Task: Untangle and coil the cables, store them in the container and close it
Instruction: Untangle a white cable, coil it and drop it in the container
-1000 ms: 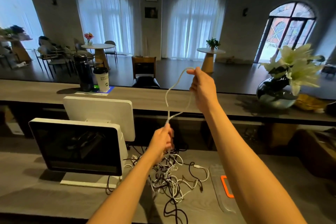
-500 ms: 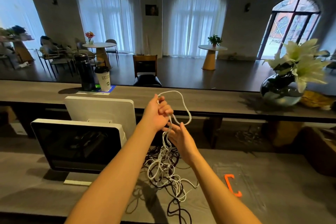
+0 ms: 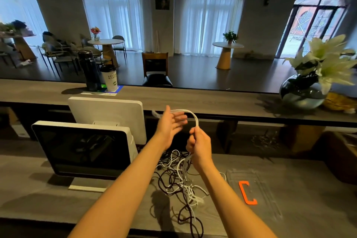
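Right hand has a closed grip on the white cable, held up off the surface so loops form clear of the tangle. Left hand is open, fingers spread, likely a form for the next loop (blurred). Cable pile sits below; clear container with orange latch at 3 o'clock of it. Paper cup reads "ANYTIME NICE...", rest unreadable.

Dim room, backlit by windows; edges warped, left hand blurred
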Demonstrator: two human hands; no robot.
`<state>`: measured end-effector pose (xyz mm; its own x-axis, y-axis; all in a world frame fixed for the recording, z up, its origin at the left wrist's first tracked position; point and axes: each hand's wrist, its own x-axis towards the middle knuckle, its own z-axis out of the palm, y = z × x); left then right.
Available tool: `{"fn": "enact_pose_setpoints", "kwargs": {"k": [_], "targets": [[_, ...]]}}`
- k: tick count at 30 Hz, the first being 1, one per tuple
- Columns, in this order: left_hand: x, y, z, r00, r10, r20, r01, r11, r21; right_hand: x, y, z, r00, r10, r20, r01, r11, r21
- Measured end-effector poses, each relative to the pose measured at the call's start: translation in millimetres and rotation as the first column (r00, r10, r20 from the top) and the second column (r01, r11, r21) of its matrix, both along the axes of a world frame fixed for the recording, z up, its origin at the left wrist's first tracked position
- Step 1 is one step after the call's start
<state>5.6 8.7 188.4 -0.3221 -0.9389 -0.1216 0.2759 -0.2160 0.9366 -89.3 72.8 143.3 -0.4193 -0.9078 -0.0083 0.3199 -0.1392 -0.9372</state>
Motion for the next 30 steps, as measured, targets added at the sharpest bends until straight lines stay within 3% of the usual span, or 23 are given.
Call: {"fn": "enact_pose_setpoints", "kwargs": {"k": [5, 8, 13, 20, 26, 30], "targets": [[-13, 32, -40, 0.939, -0.225, 0.260, 0.254, 0.963, -0.083, -7, -3, 15, 0.995, -0.010, 0.097, 0.019, 0.996, -0.087], [-13, 43, -53, 0.924, -0.173, 0.342, 0.248, 0.950, -0.191, -17, -5, 22, 0.986, -0.037, 0.165, 0.054, 0.993, -0.103], [-10, 46, -64, 0.859, -0.021, 0.511, 0.282, 0.853, -0.439, -32, -7, 26, 0.983, -0.101, 0.153, 0.112, 0.992, -0.059], [6, 37, -70, 0.829, -0.008, 0.559, 0.295, 0.855, -0.426, -47, 5, 20, 0.967, -0.164, 0.196, 0.156, 0.986, 0.052], [25, 24, -84, 0.844, 0.089, 0.529, 0.156, 0.903, -0.401, -67, 5, 15, 0.926, -0.300, 0.230, 0.287, 0.954, 0.088], [32, 14, -90, 0.818, 0.228, 0.529, 0.016, 0.909, -0.416, -87, 3, 10, 0.873, -0.354, 0.337, 0.352, 0.934, 0.068]]}}
